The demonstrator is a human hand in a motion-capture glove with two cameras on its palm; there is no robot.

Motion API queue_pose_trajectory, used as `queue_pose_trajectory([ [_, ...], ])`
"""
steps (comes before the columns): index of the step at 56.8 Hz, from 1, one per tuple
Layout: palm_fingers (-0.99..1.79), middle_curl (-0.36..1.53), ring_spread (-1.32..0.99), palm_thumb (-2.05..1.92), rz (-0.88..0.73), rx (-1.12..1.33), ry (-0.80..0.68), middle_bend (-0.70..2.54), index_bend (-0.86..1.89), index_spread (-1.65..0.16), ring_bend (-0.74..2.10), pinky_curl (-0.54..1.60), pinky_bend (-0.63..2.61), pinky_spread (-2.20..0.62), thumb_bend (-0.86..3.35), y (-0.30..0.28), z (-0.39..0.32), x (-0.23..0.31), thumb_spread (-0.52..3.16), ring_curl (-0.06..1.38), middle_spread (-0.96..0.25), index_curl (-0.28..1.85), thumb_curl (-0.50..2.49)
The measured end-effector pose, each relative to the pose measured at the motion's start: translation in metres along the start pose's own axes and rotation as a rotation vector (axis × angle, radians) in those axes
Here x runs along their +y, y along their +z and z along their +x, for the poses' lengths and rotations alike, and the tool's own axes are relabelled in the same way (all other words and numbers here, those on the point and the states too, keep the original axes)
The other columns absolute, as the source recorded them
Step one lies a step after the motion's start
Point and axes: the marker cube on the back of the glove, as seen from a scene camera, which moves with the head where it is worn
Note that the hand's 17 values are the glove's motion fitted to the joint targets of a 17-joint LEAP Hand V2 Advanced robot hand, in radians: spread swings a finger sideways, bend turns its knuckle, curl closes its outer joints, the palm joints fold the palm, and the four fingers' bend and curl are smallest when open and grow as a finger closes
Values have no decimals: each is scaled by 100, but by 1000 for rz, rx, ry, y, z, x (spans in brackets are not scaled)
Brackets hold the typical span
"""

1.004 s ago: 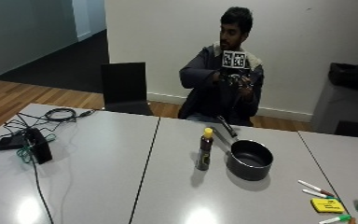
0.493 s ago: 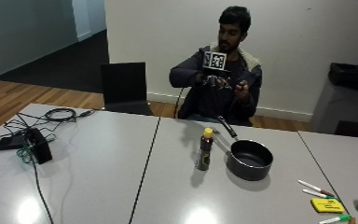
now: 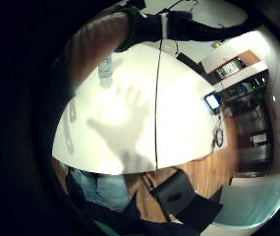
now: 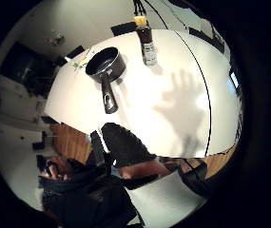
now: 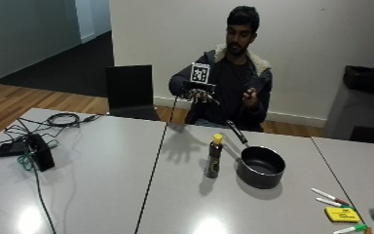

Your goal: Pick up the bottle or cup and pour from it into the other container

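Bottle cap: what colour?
Yellow. The bottle itself is dark, standing upright beside the pan; clearest in the outside view.

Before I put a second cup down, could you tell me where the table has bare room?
The widest bare patch lies between the black box with cables and the bottle, across the table seam. The near edge in front of the bottle is also free. It is crowded around the saucepan and the markers beyond it.

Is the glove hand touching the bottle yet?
Apart. The outside view shows the gloved right hand raised above the table's far edge, with bare table between it and the bottle beside the saucepan.
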Motion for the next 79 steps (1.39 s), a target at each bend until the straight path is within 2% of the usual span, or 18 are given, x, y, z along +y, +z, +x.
queue_pose_trajectory([
  [6, 34, 32, 22, 22, 58, -3, 126, 20, 13, -33, 19, 35, 53, 36, -3, 15, 11, -23, 96, 22, 9, 24, 29],
  [10, 32, 32, 22, 22, -59, -30, 48, 20, 13, -32, 19, 35, 54, 36, -3, 20, 21, -24, 96, 22, 10, 24, 29],
  [14, 31, 33, 22, 21, -99, -66, 88, 20, 12, -32, 19, 36, 56, 36, -3, 29, 25, -36, 95, 22, 10, 23, 29],
  [20, 27, 33, 23, 21, 107, -123, 77, 21, 10, -30, 20, 37, 59, 36, -3, 52, 32, -69, 95, 23, 11, 21, 29],
  [23, 26, 34, 23, 21, 95, -176, 44, 22, 10, -29, 20, 37, 60, 36, -3, 61, 35, -83, 95, 23, 11, 20, 30],
  [28, 24, 34, 24, 21, 24, -303, 104, 23, 10, -28, 19, 37, 63, 36, -3, 79, 32, -96, 95, 23, 12, 19, 30],
  [32, 21, 34, 24, 23, 23, -409, 50, 24, 11, -26, 19, 37, 64, 36, -2, 96, 33, -115, 94, 23, 12, 19, 30],
  [36, 20, 35, 24, 25, -37, -535, 104, 25, 12, -25, 18, 38, 66, 36, -2, 109, 29, -129, 94, 23, 13, 18, 31],
  [38, 19, 35, 24, 27, 4, -607, 88, 25, 12, -24, 17, 38, 66, 36, -2, 117, 26, -139, 93, 22, 13, 19, 31],
  [42, 18, 35, 25, 31, 229, -764, -83, 26, 13, -23, 17, 38, 67, 37, -2, 137, 21, -166, 92, 22, 13, 19, 32],
  [43, 18, 35, 25, 32, 221, -809, -75, 26, 13, -23, 17, 38, 68, 37, -2, 140, 18, -169, 91, 21, 13, 19, 32],
  [47, 17, 35, 25, 35, 6, -988, 110, 27, 13, -22, 17, 38, 68, 37, -2, 144, 6, -166, 89, 21, 13, 19, 33],
  [49, 17, 35, 25, 37, -26, -1056, 132, 27, 14, -22, 17, 38, 69, 37, -2, 148, 1, -168, 89, 21, 13, 20, 34],
  [56, 18, 35, 26, 42, -23, -1228, 157, 27, 15, -19, 17, 37, 69, 37, -2, 162, -12, -193, 86, 20, 14, 21, 35],
  [65, 23, 35, 26, 54, -19, -1270, 171, 29, 13, -17, 20, 36, 68, 37, -1, 184, -30, -204, 85, 20, 13, 22, 36],
  [79, 49, 35, 20, 68, 72, -1365, 202, 31, 12, -18, 39, 33, 57, 32, -2, 197, -44, -231, 82, 27, 3, 21, 38],
])
